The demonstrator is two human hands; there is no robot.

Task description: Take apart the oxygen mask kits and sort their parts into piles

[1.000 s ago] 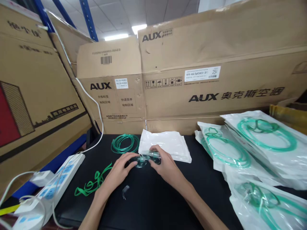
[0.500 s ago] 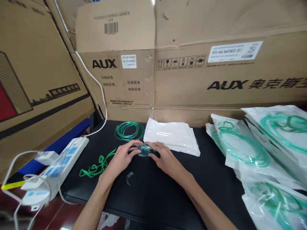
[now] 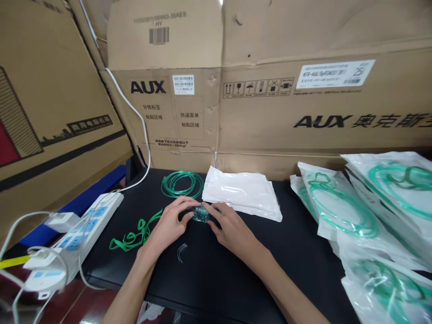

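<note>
My left hand (image 3: 175, 218) and my right hand (image 3: 227, 221) hold a transparent green oxygen mask (image 3: 201, 214) between them, low over the black table. Fingers of both hands curl over its two sides and cover much of it. Behind my left hand rests a coil of green tubing (image 3: 182, 184). A green elastic strap (image 3: 135, 236) lies loosely bunched to the left of that hand. Nearer to me are small thin bent strips (image 3: 181, 253), too fine to make out well. Just beyond my right hand lies a flat white package (image 3: 241, 191).
Several clear-and-white pouches with green tubing (image 3: 340, 207) are piled along the right side. A white power strip (image 3: 91, 225) with plugs and cables stands at the left edge. Large cardboard boxes (image 3: 263, 130) rise behind the black table (image 3: 216, 279).
My fingers have shifted slightly on the mask, the right fingers reaching further over its top. The camera view has moved a little; the other things lie as before.
</note>
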